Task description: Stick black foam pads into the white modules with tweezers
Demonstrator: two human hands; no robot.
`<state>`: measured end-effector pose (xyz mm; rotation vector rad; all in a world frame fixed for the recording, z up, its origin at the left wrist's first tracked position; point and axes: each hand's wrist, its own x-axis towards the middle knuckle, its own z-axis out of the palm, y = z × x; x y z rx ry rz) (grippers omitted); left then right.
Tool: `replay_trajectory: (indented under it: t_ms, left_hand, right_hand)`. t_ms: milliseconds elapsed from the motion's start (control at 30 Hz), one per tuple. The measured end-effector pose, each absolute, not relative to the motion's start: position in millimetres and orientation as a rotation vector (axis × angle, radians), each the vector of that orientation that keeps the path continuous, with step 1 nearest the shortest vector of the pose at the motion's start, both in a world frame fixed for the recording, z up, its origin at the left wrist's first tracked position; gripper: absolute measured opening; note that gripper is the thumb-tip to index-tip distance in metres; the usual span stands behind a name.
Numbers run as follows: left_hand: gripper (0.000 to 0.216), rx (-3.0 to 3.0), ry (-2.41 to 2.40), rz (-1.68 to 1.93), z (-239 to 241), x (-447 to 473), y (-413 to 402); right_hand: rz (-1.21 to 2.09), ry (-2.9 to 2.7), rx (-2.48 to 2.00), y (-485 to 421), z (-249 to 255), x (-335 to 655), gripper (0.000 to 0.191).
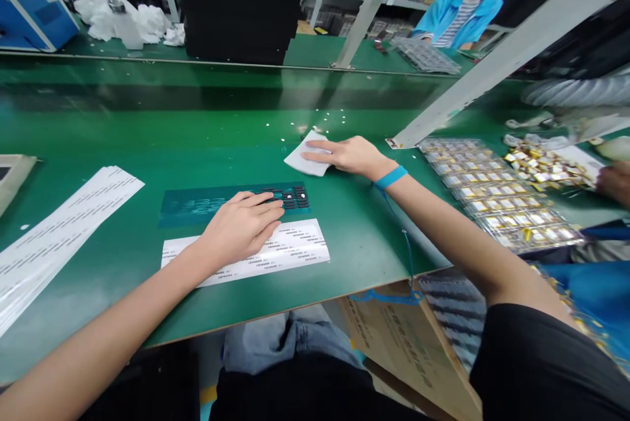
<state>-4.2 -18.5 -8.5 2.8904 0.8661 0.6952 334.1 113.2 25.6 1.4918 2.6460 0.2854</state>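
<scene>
green worktop [108, 277] underlies most of this. at its left lies a fan of white printed strips [66, 237], with a blue-cased box [34, 14] on the raised ledge behind; next along that ledge come crumpled white tissues [93, 14], a pump bottle [130, 34] and a tall black stack [241, 8].

nearer the middle, a translucent teal film strip [184, 204] lies flat, small black pieces [299, 195] clustered at its right end. the left hand [246, 221] rests palm down over that end, fingers extended and close together, spread on things rather than gripping them (whatever is under the palm is hidden). below it, partly covered by the hand and wrist, is a white sheet with rows of print [295, 250].

just beyond and to the right, the right hand [339, 153] has fingers laid across a small white sheet [295, 157]; the grip's underside is out of sight, so i can't tell whether it is pinched or only pressed. tiny white scraps [316, 111] dot the surface behind. a blue wristband [391, 177] circles that wrist, its cord [410, 257] trailing over the edge.

farther right sit a clear compartment tray [573, 236] of gold-and-white parts, a loose heap of similar parts [548, 164] and another person's hand [617, 181].
</scene>
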Motion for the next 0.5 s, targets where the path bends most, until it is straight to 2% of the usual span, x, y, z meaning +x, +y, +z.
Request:
replay_trajectory:
  t_ms: [67,167,267,367,500]
  left_hand:
    - [0.036,2.886,0.87,0.683,-8.5,-4.5,-18.3]
    - [0.036,2.897,0.875,0.693,-9.4,-4.4,-17.9]
    - [0.036,2.911,0.863,0.713,-10.0,-4.2,-17.7]
    - [0.036,2.913,0.864,0.704,-9.2,-4.6,-17.9]
    - [0.036,2.894,0.886,0.658,-7.8,-5.4,-17.9]
  right_hand:
    - [0.327,2.569,1.615,120.2,24.7,339.6,0.056]
    - [0.441,2.493,1.834,132.3,26.0,342.4,0.066]
    - [0.435,2.575,1.797,135.9,22.5,332.3,0.074]
    - [0.344,2.656,1.704,139.5,17.7,320.4,0.072]
    - [0.297,2.656,1.894,153.4,22.1,319.0,0.065]
